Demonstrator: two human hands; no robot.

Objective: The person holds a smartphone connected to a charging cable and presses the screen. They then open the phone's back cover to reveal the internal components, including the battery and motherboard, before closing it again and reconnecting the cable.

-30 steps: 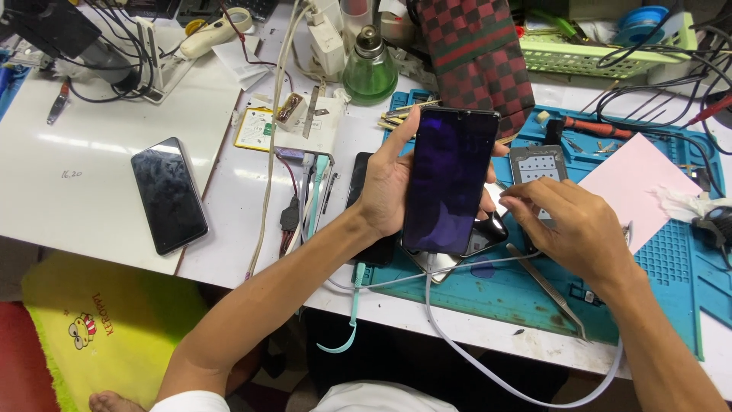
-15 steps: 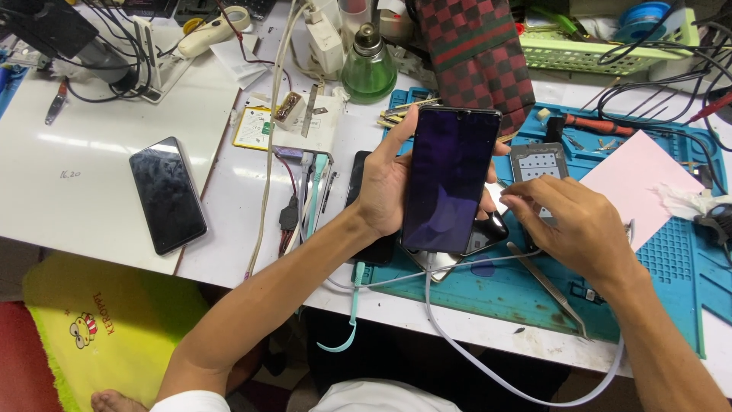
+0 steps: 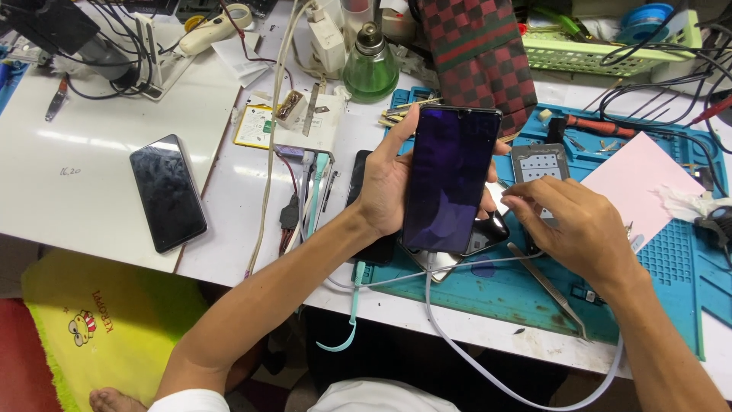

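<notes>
A smooth grey cable (image 3: 488, 365) looped up from the bench edge into the phone (image 3: 450, 179), a glossy dark slab with a dim purple screen, held upright above the teal mat (image 3: 679, 259). The left hand (image 3: 385, 183) gripped its edges; the right hand (image 3: 576, 225) pinched together just beside it. Thin steel tweezers (image 3: 549, 288) lay below, and a green glass bottle (image 3: 370, 65) stood beyond.

Two hands, left (image 3: 385, 187) and right (image 3: 579, 229). Two dark-screened phones: one held upright (image 3: 450, 179), one flat on the worktop (image 3: 168, 191). One green glass bottle (image 3: 370, 65), one pair of tweezers (image 3: 550, 288), one pink sheet (image 3: 640, 179).
</notes>
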